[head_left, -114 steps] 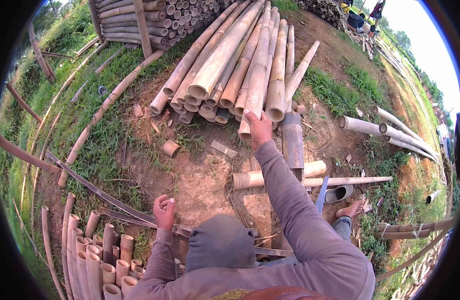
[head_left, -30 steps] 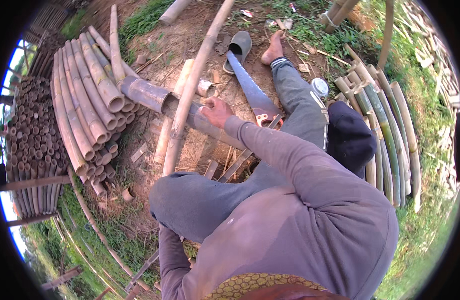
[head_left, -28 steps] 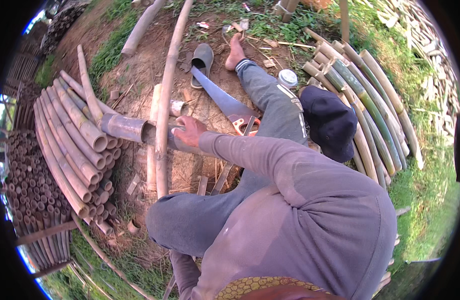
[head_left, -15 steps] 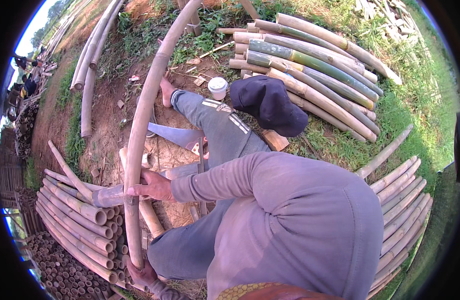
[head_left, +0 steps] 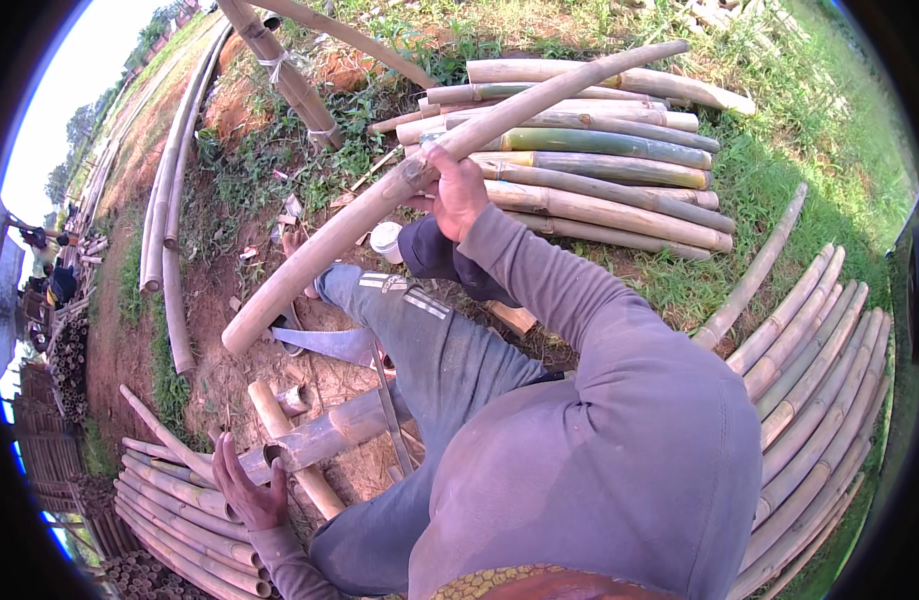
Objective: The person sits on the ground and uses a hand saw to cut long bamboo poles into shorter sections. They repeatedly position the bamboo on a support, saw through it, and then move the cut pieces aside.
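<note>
My right hand (head_left: 453, 190) is wrapped round a long pale bamboo pole (head_left: 329, 255) near its middle. The pole is raised and slants from the lower left to the upper right. My left hand (head_left: 251, 488) has its fingers spread and holds nothing. It is beside the end of a thick grey bamboo piece (head_left: 344, 427), which lies over a thinner bamboo length (head_left: 307, 470) on the ground. A long narrow flat blade (head_left: 392, 425) rests across the thick piece by my legs. Beyond it lies a hand saw (head_left: 334, 344), its handle hidden.
Cut bamboo is stacked in piles at the far right (head_left: 599, 145), the right (head_left: 809, 400) and the lower left (head_left: 184, 515). A dark cap (head_left: 434, 250) and a white lidded cup (head_left: 386, 240) sit beyond my leg. A bamboo post (head_left: 291, 80) stands at the back.
The pole has swung from nearly upright in view to a slant toward the upper right, lifted by my right hand. My left hand has let go of its near end.
</note>
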`<state>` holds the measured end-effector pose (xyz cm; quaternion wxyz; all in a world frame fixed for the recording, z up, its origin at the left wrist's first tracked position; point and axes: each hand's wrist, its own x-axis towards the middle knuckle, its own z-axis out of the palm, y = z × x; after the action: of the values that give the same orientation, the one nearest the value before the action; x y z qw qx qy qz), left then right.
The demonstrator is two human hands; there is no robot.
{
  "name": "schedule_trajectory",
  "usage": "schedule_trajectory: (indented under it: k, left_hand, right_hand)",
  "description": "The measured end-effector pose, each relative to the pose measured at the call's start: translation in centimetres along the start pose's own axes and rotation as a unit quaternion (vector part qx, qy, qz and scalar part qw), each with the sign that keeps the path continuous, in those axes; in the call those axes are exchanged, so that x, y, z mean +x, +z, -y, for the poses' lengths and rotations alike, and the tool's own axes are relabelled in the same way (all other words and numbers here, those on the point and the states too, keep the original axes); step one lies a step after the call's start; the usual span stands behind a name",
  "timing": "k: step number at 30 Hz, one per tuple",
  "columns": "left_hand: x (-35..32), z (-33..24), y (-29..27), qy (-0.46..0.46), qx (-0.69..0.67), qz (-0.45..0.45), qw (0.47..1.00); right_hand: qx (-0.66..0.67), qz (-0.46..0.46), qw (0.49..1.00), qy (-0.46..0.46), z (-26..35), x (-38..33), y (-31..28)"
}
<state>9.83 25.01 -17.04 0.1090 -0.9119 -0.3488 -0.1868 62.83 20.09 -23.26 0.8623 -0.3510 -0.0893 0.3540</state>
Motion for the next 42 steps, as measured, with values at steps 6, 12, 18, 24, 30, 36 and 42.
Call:
schedule_trajectory:
  k: [6,12,18,24,30,36,42]
  left_hand:
    - [-6.9,5.7,1.1,-0.165,-0.052,0.107,0.979]
    - [-14.5,6.7,1.3,-0.327,-0.122,0.096,0.932]
    - [-13.5,6.0,2.1,-0.313,-0.172,0.115,0.927]
    - [-13.6,5.1,2.2,-0.332,-0.150,0.134,0.921]
    - [-28.7,7.9,9.5,-0.520,-0.387,0.266,0.714]
    - [-37.7,-4.7,14.8,-0.698,-0.364,0.274,0.552]
    - [-39.9,-11.8,15.9,-0.745,-0.278,0.256,0.550]
  right_hand:
    - [-0.067,-0.163,0.968,-0.180,26.8,22.5,-13.2]
    - [-0.373,-0.219,0.850,-0.301,25.5,15.5,-12.7]
    - [-0.595,-0.165,0.770,-0.164,7.0,6.1,-23.0]
    - [-0.624,-0.169,0.757,-0.094,1.7,2.9,-31.1]
    - [-0.510,-0.102,0.807,-0.279,5.8,4.3,-22.1]
    - [-0.559,0.257,0.639,-0.462,-0.6,-6.0,-3.7]
    - [-0.606,0.598,0.461,-0.252,-17.9,-11.9,-0.2]
